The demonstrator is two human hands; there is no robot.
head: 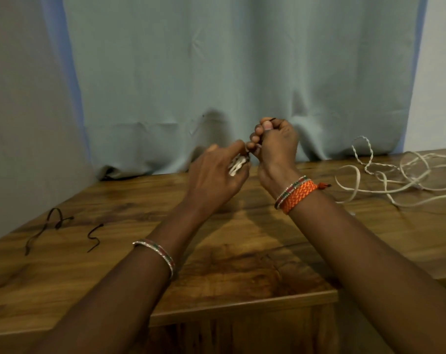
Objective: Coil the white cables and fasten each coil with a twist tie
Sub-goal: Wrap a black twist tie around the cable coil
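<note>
My left hand [214,175] is raised above the wooden table [242,272] and grips a small white cable coil [236,166], mostly hidden by its fingers. Just to its right, my right hand [277,143] pinches a dark twist tie [268,120]; one end sticks up past the thumb, and the other runs down to the coil. Both hands touch near the coil. A loose tangle of white cables [406,175] lies on the table at the right.
Two spare dark twist ties [48,227] [95,237] lie at the table's left. A pale blue curtain [229,72] hangs right behind the table. The table's front edge [242,305] runs below my forearms.
</note>
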